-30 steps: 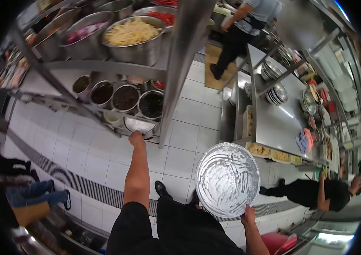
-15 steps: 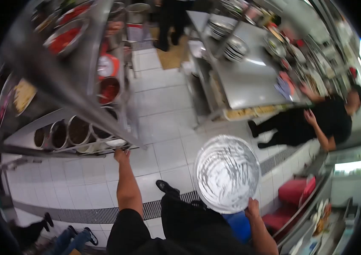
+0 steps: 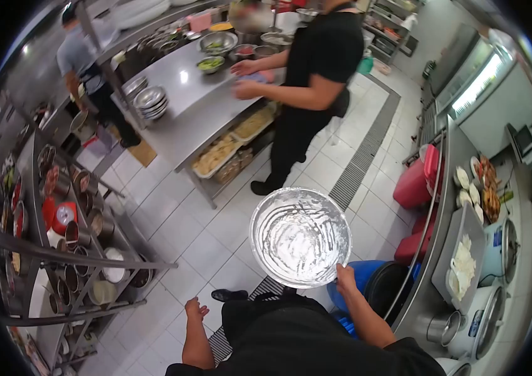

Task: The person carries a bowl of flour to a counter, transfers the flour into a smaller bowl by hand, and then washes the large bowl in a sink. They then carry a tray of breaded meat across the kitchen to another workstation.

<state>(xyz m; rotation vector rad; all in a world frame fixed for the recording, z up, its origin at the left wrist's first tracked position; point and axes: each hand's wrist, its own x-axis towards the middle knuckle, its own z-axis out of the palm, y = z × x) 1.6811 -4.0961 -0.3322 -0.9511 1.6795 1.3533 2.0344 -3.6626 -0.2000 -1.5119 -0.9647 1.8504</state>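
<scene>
Well, basin (image 3: 301, 238), smeared white, in right hand (image 3: 346, 278)

The near edge of the table (image 3: 184, 119) partly hides the trays (image 3: 217, 155) below. The picture's top cuts off the head of the person (image 3: 319, 69) beside it. Inside the rack's (image 3: 93, 262) pots (image 3: 71, 278), details are too small to tell

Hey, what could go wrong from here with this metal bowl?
The right hand alone grips the metal bowl by its rim, so it might tip or slip. It could also bump the co-worker in black standing just ahead, or knock the blue bin close beside it.
</scene>
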